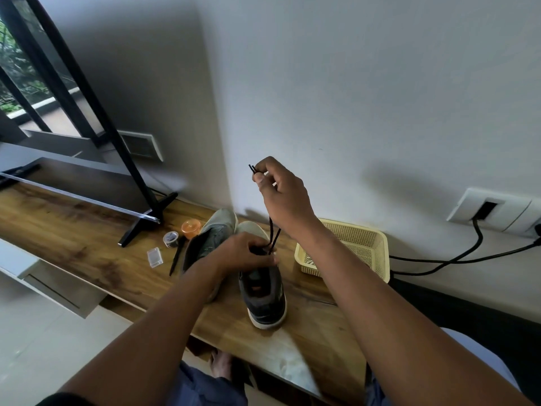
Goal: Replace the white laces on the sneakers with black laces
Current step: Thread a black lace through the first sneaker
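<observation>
Two grey sneakers stand side by side on the wooden table [73, 232], toes toward the wall. The right sneaker [263, 294] is nearer; the left sneaker [210, 235] is partly hidden by my left forearm. A black lace [273, 234] runs up from the right sneaker's eyelets. My right hand [281, 194] is raised above the shoe and pinches both lace tips together. My left hand [248, 254] rests on the right sneaker's tongue area, fingers curled at the lace's base. No white laces are in sight.
A yellow plastic basket [377, 244] sits right of the shoes. Left of them lie a black pen [177, 256], a small clear box [154, 258], a tape roll [170, 239] and an orange-lidded jar [190, 228]. A TV stand leg [146, 221] and wall-socket cables [456, 260] are nearby.
</observation>
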Demonstrator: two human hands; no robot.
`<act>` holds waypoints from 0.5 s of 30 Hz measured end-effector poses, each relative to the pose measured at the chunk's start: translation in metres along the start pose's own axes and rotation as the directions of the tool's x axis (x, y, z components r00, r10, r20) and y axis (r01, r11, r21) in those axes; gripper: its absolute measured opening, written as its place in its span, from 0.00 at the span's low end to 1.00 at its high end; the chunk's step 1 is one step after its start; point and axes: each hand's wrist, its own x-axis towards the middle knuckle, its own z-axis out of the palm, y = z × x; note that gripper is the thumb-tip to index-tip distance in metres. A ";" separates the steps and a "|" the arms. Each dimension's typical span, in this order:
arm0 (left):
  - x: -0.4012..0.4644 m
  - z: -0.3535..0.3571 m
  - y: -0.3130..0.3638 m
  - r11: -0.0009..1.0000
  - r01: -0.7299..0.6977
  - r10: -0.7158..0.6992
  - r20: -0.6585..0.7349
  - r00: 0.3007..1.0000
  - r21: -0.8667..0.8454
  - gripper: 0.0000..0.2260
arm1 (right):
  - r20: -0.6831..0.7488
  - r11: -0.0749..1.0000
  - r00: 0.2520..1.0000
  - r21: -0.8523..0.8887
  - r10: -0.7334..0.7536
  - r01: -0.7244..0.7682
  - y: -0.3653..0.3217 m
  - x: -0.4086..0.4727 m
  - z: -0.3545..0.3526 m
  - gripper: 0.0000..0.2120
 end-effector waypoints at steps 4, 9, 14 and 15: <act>0.001 0.014 0.002 0.985 0.047 -0.034 -0.081 0.996 0.164 0.17 | 0.076 0.997 0.997 -0.074 0.001 0.005 -0.003 -0.001 0.000 0.04; 0.001 0.010 0.000 0.989 0.071 -0.064 -0.057 0.996 0.127 0.14 | 0.113 0.992 0.993 -0.120 -0.024 0.038 -0.008 -0.001 -0.003 0.04; 0.002 0.010 0.002 0.990 0.083 -0.077 -0.053 0.996 0.111 0.14 | 0.110 0.984 0.992 -0.163 -0.055 0.073 -0.014 -0.002 -0.002 0.04; 0.001 0.009 0.002 0.990 0.083 -0.078 -0.052 0.996 0.110 0.14 | 0.110 0.982 0.992 -0.171 -0.058 0.077 -0.015 -0.001 -0.002 0.04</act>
